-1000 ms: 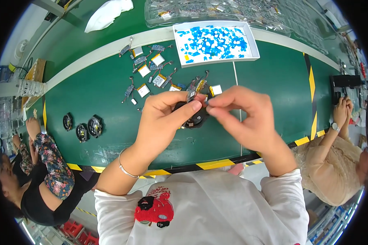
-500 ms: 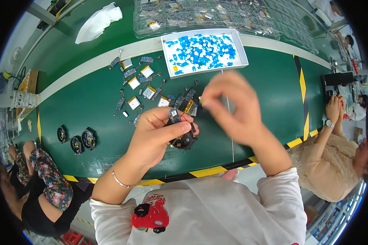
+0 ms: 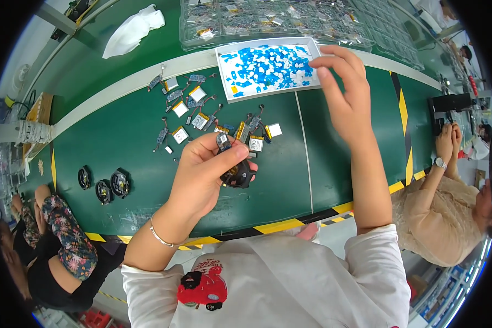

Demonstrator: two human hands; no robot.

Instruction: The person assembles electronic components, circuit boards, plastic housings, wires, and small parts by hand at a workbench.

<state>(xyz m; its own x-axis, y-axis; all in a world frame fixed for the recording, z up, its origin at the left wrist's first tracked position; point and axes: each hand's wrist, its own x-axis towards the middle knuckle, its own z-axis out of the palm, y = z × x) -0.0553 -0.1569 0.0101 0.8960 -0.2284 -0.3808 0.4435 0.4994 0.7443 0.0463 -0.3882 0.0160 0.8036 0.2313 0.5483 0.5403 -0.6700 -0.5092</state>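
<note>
One black casing pinched, one hand at the box

The round black casing [image 3: 236, 176] is on the wearer's side of the white box [image 3: 273, 93], pinched between the left hand's [image 3: 199, 167] thumb and fingers, a small circuit board [image 3: 222, 141] at its upper end. The right hand [image 3: 347, 93] is at the box's right edge, thumb and forefinger spread. If the left thumb eases, the board could slip; a brush against the box's rim could scatter its blue pieces [image 3: 265, 66]. Fingers cover much of the casing; whether the right fingertips touch a piece, I cannot tell.
</note>
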